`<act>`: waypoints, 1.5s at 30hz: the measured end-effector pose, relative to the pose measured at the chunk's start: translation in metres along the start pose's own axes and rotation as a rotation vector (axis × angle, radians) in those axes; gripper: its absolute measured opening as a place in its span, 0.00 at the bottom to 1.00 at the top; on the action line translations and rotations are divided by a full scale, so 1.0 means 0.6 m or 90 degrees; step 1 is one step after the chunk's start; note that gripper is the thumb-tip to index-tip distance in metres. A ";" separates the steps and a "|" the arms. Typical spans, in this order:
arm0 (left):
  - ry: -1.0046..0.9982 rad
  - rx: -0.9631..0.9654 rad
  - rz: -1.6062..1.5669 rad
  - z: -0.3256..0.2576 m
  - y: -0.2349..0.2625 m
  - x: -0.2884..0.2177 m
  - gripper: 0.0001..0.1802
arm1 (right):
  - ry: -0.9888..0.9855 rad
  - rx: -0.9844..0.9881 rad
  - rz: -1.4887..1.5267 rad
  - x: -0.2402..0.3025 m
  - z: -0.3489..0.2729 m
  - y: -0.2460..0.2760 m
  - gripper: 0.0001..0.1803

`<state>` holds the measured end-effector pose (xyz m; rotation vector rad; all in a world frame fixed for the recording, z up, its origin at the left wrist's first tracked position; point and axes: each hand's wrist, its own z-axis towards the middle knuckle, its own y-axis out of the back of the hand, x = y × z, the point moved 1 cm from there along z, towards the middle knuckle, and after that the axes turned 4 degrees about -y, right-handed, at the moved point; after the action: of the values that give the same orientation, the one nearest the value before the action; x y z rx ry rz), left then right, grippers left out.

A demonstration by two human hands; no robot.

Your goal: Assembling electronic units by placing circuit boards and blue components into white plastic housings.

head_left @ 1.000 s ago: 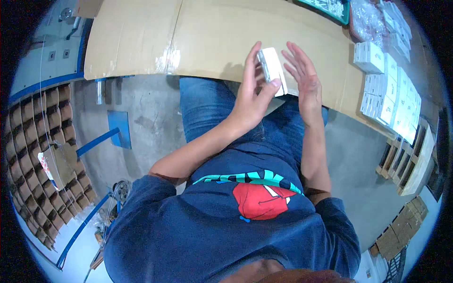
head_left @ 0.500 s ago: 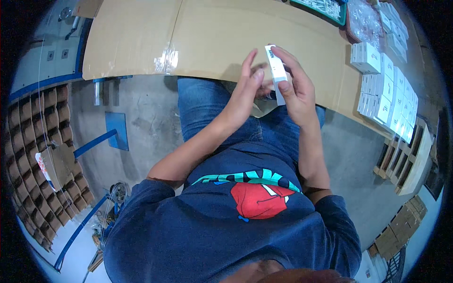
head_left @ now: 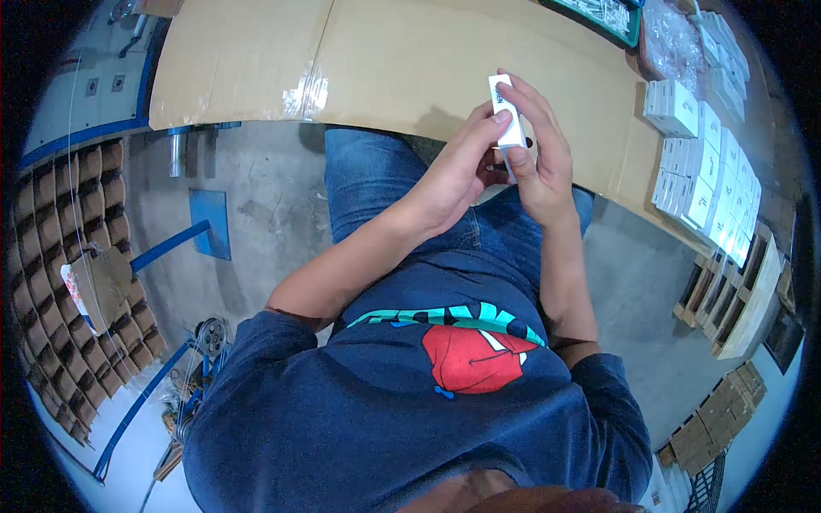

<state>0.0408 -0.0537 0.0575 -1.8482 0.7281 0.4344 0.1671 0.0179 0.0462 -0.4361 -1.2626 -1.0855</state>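
Observation:
Both my hands hold a slim white cardboard box (head_left: 512,132) over the near edge of the cardboard-topped table. My right hand (head_left: 546,162) grips its right side, thumb near the lower end and fingers behind the upper part. My left hand (head_left: 457,175) closes on it from the left, with the thumb pressed on its front face. Dark print shows near the top of the box. The left fingers are partly hidden behind the box, and what they touch there I cannot make out.
Stacked white boxes (head_left: 705,175) stand at the table's right end. Behind them are a reddish tray of clear plastic bags (head_left: 676,43) and a green bin (head_left: 611,21) of small white pieces. Brown cardboard (head_left: 385,68) covers the tabletop. A wooden pallet (head_left: 740,299) lies at right.
My left hand has moved right and closed on the white box, its thumb now on the front face. The box has turned slightly in my right hand.

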 end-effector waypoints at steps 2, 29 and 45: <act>0.000 -0.002 0.025 -0.002 -0.001 -0.001 0.26 | 0.004 0.002 -0.008 -0.001 0.000 -0.001 0.33; -0.033 -0.017 0.072 -0.005 -0.004 -0.005 0.29 | 0.045 -0.002 -0.033 -0.010 0.000 -0.005 0.38; 0.153 0.017 -0.218 0.021 0.035 -0.029 0.39 | -0.002 0.049 -0.116 -0.009 -0.003 0.002 0.40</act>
<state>0.0143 -0.0425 0.0482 -1.9723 0.5553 -0.0186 0.1692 0.0194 0.0411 -0.2683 -1.3617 -1.1847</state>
